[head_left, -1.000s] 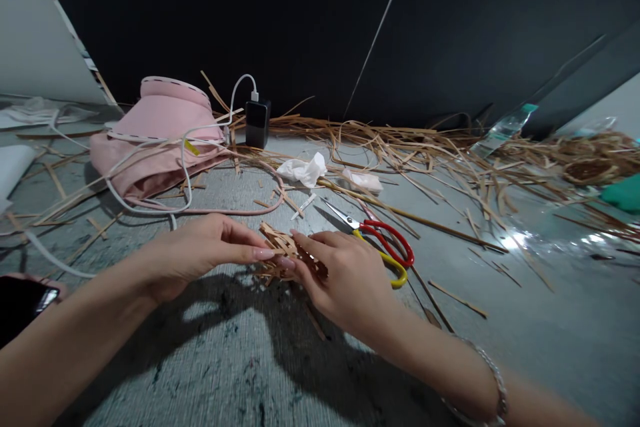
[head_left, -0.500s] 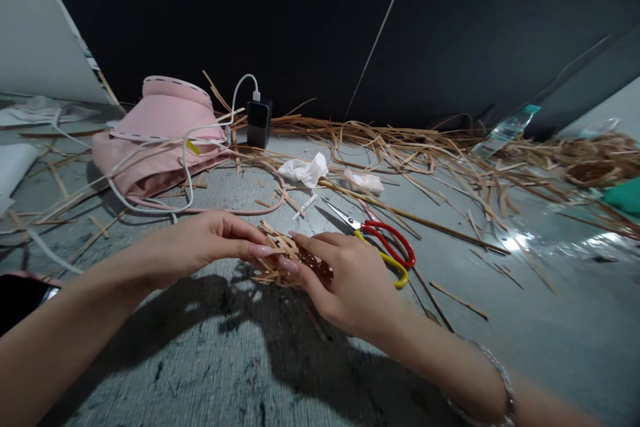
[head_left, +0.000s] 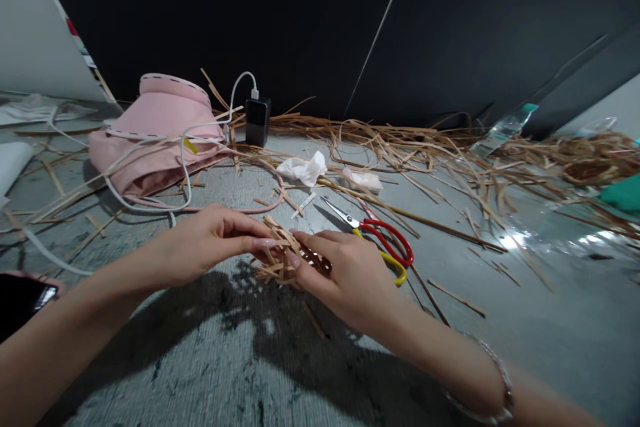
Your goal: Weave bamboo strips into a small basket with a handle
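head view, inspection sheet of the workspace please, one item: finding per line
surface: grey work surface, streaked, dark specks near the hands
job's things: partly woven strip piece, loose ends splayed; red-and-yellow-handled scissors lying beyond the right hand
left hand: fingers pinch the loose ends
right hand: fingers hold the woven part
clutter: loose strips piled along the back, crumpled tissue, pink visor hat, plastic bottle, dark-screened phone
cables: white cable plugged into black power bank, draped over the hat
surroundings: black panel behind; other people, nothing seen
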Tool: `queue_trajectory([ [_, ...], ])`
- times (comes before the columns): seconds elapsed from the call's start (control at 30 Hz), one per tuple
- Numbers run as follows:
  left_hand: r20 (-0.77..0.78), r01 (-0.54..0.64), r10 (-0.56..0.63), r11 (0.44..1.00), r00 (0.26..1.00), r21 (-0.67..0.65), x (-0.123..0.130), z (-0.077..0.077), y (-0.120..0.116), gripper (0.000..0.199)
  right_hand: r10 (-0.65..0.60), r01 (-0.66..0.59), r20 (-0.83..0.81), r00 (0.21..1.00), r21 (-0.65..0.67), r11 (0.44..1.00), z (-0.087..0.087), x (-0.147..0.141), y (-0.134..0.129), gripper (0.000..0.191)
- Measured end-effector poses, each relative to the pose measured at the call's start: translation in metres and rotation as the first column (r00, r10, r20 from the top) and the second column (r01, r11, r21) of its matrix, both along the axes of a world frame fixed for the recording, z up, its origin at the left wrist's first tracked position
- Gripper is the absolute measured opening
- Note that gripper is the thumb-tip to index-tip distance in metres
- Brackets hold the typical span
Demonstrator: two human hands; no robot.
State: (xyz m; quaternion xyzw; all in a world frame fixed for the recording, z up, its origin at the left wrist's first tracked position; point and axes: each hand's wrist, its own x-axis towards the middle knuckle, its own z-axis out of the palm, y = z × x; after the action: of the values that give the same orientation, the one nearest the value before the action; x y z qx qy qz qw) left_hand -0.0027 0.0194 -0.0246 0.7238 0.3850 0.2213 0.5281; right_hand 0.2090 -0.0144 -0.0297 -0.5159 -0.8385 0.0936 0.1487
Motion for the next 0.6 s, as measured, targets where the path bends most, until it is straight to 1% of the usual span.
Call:
queue_trajectory([
  [0.1,-0.004,-0.036,0.036,0.999,0.999,-0.027,0.0008,0.0017,-0.001,0.017,0.005,-0.005,-0.004,1.0,0.003,1.0,0.0017,-0.0004,0.0006,0.039],
  [0.2,0.011,-0.044,0.044,0.998,0.999,-0.049,0.0011,0.0032,-0.0024,0.018,0.014,-0.014,-0.016,1.0,0.002,1.0,0.0029,-0.0009,0.0002,0.04],
  [0.37,0.02,-0.058,0.059,0.996,0.998,-0.067,0.0006,0.0002,-0.0039,0.02,0.013,-0.013,0.004,1.0,0.059,0.998,0.0007,-0.0016,-0.0012,0.042],
  [0.6,0.002,-0.029,0.029,0.998,1.0,-0.052,-0.0011,-0.0053,-0.0024,0.022,0.009,-0.012,0.057,0.998,0.05,0.999,-0.0019,-0.0025,-0.0014,0.04],
])
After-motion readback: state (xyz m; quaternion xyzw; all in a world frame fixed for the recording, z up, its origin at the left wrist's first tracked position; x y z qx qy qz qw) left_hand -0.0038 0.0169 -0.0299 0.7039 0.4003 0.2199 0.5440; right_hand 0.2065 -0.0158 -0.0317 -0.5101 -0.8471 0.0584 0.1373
